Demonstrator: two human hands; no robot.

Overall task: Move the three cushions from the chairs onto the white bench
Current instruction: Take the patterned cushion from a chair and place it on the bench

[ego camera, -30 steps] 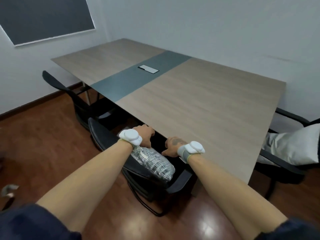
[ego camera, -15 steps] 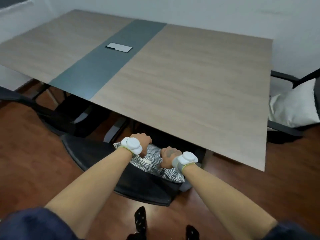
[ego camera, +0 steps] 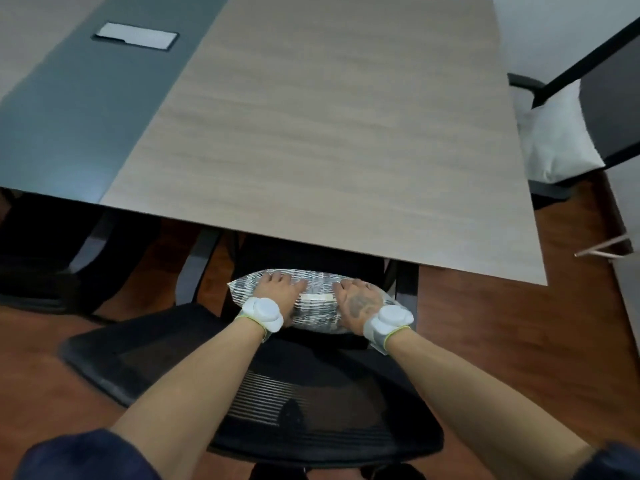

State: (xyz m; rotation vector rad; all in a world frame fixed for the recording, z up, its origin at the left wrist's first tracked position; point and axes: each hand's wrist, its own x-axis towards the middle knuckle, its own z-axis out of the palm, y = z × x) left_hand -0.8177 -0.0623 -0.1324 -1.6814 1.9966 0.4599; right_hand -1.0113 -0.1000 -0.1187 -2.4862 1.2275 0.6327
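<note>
Two hands grip one patterned cushion (ego camera: 313, 299), a black-and-white woven one, which sits on the seat of a black mesh chair (ego camera: 311, 403) pushed in at the near edge of the tabletop (ego camera: 329, 133). The left hand (ego camera: 277, 291) is closed over the cushion's left part, fingers curled over its far side; the right hand (ego camera: 360, 299) clamps the right end the same way. Each wrist carries a white band with a round puck. A small pale label shows on the cushion between the two hands.

The chair's backrest lies at 6 o'clock from the cushion, directly under the forearms, so the arms reach over it. The tabletop edge overhangs at 12 o'clock, just beyond the fingers, and the far side of the cushion is close beneath it. The chair's armrests stand at 9 and 3 o'clock of the cushion, near its ends.

A white cushion (ego camera: 554, 140) rests on a second chair (ego camera: 609, 109) at 2 o'clock, beside the tabletop's right end, well apart from the hands. A dark grey strip (ego camera: 86, 98) runs across the tabletop at 11 o'clock, with a pale rectangular cover plate (ego camera: 135, 35) set in it. Another dark chair (ego camera: 41, 258) stands in shadow at 9 o'clock under the tabletop. The floor (ego camera: 502, 341) is reddish-brown wood.
</note>
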